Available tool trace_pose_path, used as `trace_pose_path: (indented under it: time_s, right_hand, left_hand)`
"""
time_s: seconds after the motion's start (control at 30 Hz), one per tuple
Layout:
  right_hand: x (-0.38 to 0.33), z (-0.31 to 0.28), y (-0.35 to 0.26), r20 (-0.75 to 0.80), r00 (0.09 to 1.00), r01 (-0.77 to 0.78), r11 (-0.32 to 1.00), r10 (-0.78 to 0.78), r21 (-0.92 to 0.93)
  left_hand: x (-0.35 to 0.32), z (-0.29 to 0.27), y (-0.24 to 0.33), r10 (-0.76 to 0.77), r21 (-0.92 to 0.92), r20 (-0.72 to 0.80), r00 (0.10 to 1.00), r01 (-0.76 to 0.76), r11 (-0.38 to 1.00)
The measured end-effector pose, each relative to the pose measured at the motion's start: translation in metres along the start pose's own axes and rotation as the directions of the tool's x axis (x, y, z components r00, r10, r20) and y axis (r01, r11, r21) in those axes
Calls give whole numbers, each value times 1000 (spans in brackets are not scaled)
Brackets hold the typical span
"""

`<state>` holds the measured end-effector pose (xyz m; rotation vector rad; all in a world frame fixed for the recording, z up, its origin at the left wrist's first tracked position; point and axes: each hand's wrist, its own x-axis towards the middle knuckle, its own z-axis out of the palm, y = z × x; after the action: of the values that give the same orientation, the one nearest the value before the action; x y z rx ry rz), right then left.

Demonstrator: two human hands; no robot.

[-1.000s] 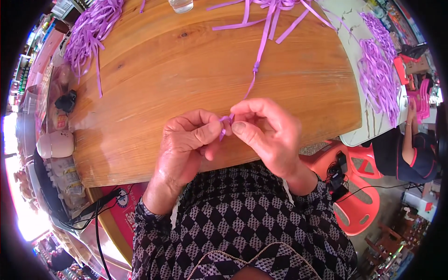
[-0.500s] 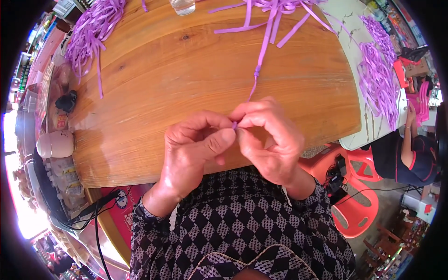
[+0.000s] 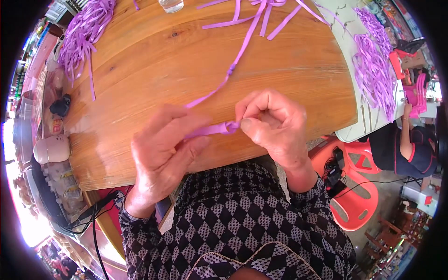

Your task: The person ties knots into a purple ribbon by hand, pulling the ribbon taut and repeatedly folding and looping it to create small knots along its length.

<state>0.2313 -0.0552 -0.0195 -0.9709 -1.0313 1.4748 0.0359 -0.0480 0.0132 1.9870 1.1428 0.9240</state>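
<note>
A purple ribbon [image 3: 212, 130] is stretched between my two hands over the table's near edge, with a knot in it close to the right fingertips. My right hand [image 3: 276, 126] pinches the ribbon at the knot between thumb and forefinger. My left hand [image 3: 163, 144], slightly blurred, grips the ribbon's other side, its fingers covering part of it. From behind the left fingers the ribbon runs up and away, past a second small knot [image 3: 230, 70], to a bunch of purple ribbons [image 3: 268, 3] at the far side.
Another ribbon bundle [image 3: 86, 37] lies far left on the wooden table [image 3: 154, 70], near a clear glass [image 3: 171, 5]. More ribbons [image 3: 373, 70] lie on a pale table at right. A red-orange plastic chair [image 3: 364, 196] stands below it, beside another person's arm [image 3: 407, 135].
My hands have moved apart, the left going leftward and drawing out a length of ribbon. The knot now shows beside the right fingertips, and the far ribbon slants toward the left hand.
</note>
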Motion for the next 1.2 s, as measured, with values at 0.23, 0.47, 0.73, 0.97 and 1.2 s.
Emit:
trace_pose_path:
  time_s: [0.23,0.47,0.73,0.97,1.2]
  right_hand:
    - [-2,1,4,89,991,104,990,-95,-92]
    - [2,2,6,173,917,400,835,-361,-379]
    - [1,3,9,144,899,435,814,-413,-385]
    - [-1,5,14,158,880,470,780,-447,-413]
    - [0,1,14,202,875,483,779,-439,-400]
  left_hand:
    - [-3,6,-2,-386,-416,266,883,467,780]
    - [-1,12,3,-522,-573,270,809,570,588]
    - [-3,23,-3,-532,-532,214,819,554,640]
    - [-5,19,-5,-424,-482,163,891,446,754]
    - [-4,24,-5,-559,-621,250,791,573,535]
